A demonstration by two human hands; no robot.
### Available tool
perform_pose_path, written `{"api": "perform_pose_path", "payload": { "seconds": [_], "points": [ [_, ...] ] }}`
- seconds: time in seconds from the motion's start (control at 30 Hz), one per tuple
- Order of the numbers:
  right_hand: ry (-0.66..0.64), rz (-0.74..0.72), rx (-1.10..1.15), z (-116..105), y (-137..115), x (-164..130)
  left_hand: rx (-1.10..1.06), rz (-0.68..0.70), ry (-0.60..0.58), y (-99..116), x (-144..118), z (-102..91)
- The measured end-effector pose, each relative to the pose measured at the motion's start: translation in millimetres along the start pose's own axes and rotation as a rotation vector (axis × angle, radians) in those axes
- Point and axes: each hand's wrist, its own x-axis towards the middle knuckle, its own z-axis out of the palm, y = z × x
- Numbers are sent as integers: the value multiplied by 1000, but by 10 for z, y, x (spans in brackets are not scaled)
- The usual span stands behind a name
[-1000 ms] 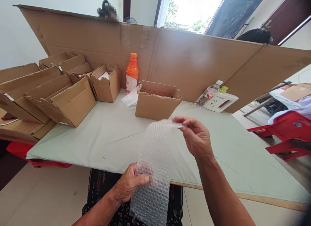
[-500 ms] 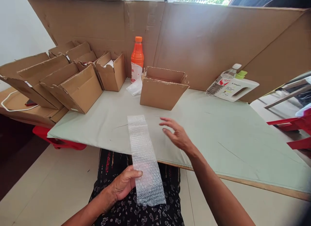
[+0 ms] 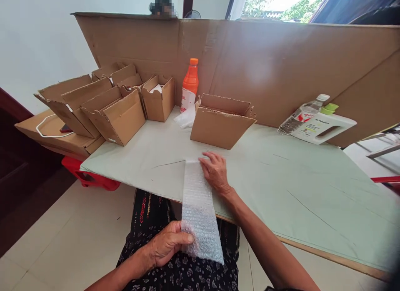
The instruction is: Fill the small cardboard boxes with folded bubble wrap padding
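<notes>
A long, clear strip of bubble wrap [image 3: 200, 203] slopes from the table edge down over my lap. My left hand [image 3: 171, 243] grips its lower left side, thumb on top and the fingers hidden underneath. At the far end of the strip, my right hand [image 3: 215, 172] has its thumb and fingertips drawn together on the upper right corner. Just beyond that hand, a brown cardboard box [image 3: 220, 126] with an open top stands on the pale green table cover [image 3: 265, 178].
Several open cardboard boxes [image 3: 125, 120] crowd the table's left end. An orange bottle [image 3: 190, 84] stands behind a crumpled piece of clear plastic [image 3: 186, 116]. Toward the right lean a clear bottle [image 3: 301, 116] and a white jug [image 3: 328, 126]. Cardboard panels [image 3: 265, 66] wall the back.
My right hand has moved from beside the bubble wrap onto its far right corner, its fingers closing there. My left hand keeps its hold near the lower end. The camera view has shifted.
</notes>
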Motion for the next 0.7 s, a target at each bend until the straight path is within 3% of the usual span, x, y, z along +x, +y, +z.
{"api": "perform_pose_path", "payload": {
  "seconds": [0.1,0.23,0.3,0.4,0.53,0.6,0.7],
  "points": [
    [114,38,-43,-100,35,41,-9,-22,42,35,85,-5],
    [1,127,1,-172,140,49,-15,-27,69,102,124,-17],
    [-36,155,34,-277,191,-103,-30,-45,72,148,98,-24],
    [-134,59,137,-541,183,-550,-77,-68,73,240,64,-25],
    [-244,-91,224,-833,-57,-1181,-135,-86,58,394,131,20],
    [-206,-121,234,-837,-214,-1324,-151,-81,58,471,184,59],
    [-59,-99,240,-672,-336,-1233,-143,-17,63,576,199,116]
  ]
}}
